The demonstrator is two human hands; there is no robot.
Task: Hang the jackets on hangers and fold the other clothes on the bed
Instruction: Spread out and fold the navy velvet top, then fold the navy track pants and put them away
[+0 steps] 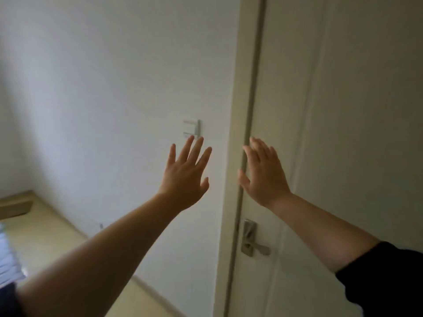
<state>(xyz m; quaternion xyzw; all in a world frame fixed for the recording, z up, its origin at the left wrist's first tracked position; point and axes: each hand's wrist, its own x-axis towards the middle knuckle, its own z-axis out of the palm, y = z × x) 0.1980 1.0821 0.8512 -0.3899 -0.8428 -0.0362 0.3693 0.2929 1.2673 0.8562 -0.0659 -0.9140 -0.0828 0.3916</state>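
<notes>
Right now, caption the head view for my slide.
Open left hand and right hand raised toward light switch and door handle.

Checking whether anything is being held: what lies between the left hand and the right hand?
Nothing held. In the head view, only bare white wall and the door frame show between the open left hand and open right hand.

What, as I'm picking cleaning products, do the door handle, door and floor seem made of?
Door handle: metal, likely brushed steel or nickel; grey with a dull sheen.
Door: probably painted or laminated wood; smooth, matte off-white, core not visible.
Floor: pale wood or wood-look laminate; beige, grain too blurred to tell which.
</notes>
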